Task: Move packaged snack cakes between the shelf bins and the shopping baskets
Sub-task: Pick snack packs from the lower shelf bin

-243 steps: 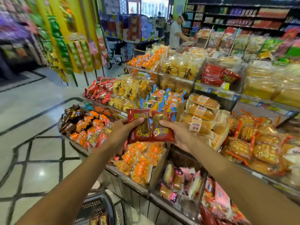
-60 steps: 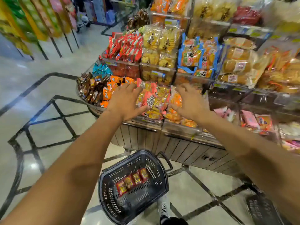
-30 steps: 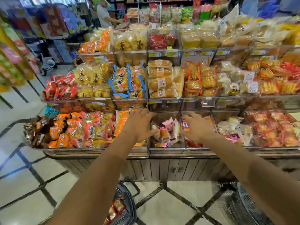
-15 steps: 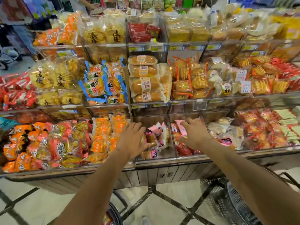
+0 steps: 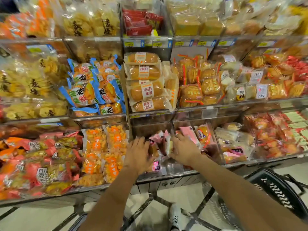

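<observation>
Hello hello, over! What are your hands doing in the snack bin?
Left hand on pink-wrapped cakes, lower bin. Right hand pinching one cake. Black basket waiting lower right. Nothing blocking.

Setting: a grocery shop. Tiered clear bins point(image 5: 150, 127) holding packaged snacks, price tags point(image 5: 129, 44) lining shelf edges at upper centre, a shopping basket point(image 5: 280, 192) sitting lower right.

Fingertips of both hands point(image 5: 160, 151) hidden among blurred snack cakes point(image 5: 164, 144).

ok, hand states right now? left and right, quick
Left hand: in the bin, fingers curled on a snack cake pack.
Right hand: pinching a pale pack.
</observation>
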